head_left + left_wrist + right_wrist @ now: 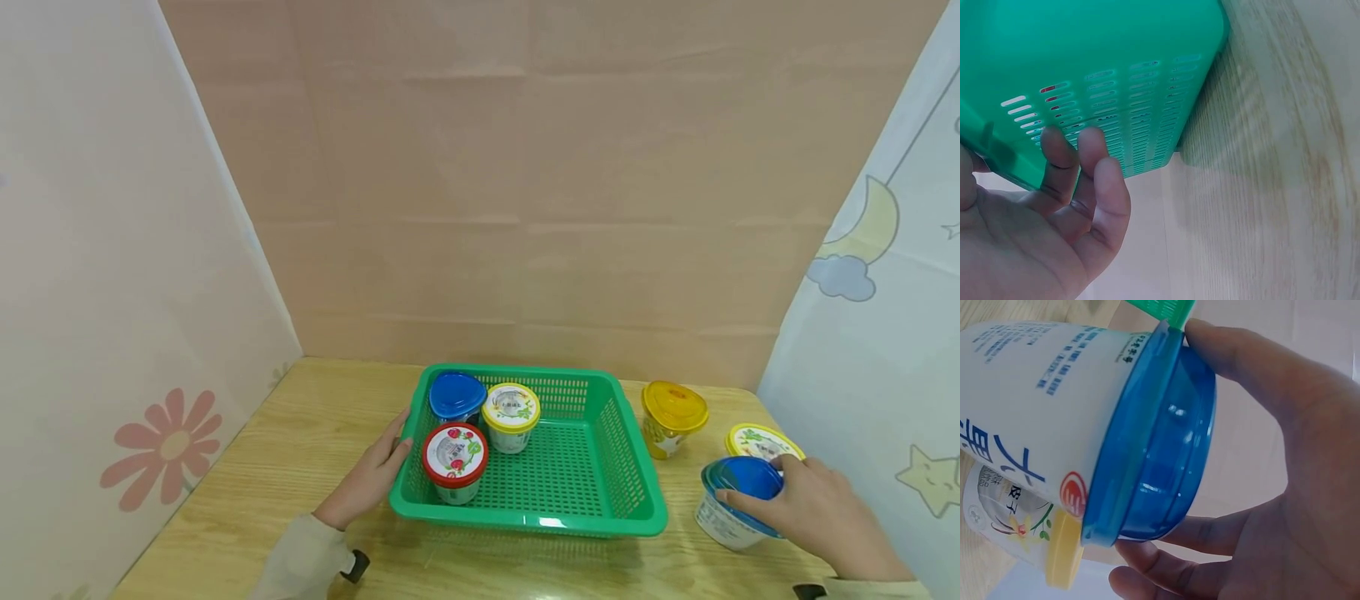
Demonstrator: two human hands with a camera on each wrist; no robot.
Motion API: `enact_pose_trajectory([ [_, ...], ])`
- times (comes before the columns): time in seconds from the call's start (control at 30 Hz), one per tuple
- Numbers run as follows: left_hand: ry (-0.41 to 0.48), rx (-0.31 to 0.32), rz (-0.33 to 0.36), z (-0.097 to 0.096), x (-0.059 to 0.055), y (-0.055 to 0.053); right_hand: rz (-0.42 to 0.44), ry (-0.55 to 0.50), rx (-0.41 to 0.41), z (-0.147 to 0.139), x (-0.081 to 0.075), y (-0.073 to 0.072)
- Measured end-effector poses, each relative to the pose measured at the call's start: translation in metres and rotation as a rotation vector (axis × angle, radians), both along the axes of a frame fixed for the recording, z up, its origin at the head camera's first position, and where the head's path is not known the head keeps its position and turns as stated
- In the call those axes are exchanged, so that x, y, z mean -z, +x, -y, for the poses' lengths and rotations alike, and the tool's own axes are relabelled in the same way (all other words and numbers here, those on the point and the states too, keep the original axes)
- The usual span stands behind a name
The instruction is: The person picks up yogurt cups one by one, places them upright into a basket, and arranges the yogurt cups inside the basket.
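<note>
My right hand [821, 508] grips a white plastic tub by its blue lid [1169, 437], thumb on one side and fingers on the other. Dark printing covers the tub's wall [1041, 381]. Right behind it stands a tub with a yellow-rimmed, plant-printed lid [765, 440]. My left hand [372, 477] holds the left rim of a green plastic basket [536, 523], its bent fingers [1105, 181] outside the slotted wall. Inside the basket's left half are a blue-lidded container [456, 395], a yellow-rimmed tub [512, 408] and a red-rimmed tub [455, 454].
A container with an amber-yellow lid [675, 407] stands just right of the basket. The wooden tabletop [352, 392] meets a brown backdrop [465, 208] at the back. Pale printed sheets hang at the left [112, 250] and right [900, 350].
</note>
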State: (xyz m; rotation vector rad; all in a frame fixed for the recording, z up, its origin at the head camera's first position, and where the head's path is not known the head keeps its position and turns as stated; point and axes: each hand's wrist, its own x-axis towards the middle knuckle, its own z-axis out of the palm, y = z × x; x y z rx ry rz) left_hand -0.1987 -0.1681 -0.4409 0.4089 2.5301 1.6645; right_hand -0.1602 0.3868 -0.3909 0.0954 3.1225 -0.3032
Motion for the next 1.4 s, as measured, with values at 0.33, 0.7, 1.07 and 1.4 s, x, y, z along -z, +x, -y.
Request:
enact_pose_trajectory([
  [0.33, 0.007, 0.000, 0.004, 0.000, 0.000, 0.000, -0.034, -0.004, -0.019, 0.008, -0.012, 0.003],
  [0.7, -0.046, -0.052, -0.010, -0.002, 0.001, 0.000, -0.119, -0.024, -0.051, 0.020, -0.035, 0.004],
  [1.07, -0.044, -0.049, -0.002, -0.001, 0.001, -0.001, -0.243, -0.017, -0.105, 0.039, -0.060, 0.003],
  [1.4, -0.038, -0.047, -0.002, -0.002, 0.001, -0.002, -0.342, -0.055, -0.171, 0.071, -0.083, -0.002],
])
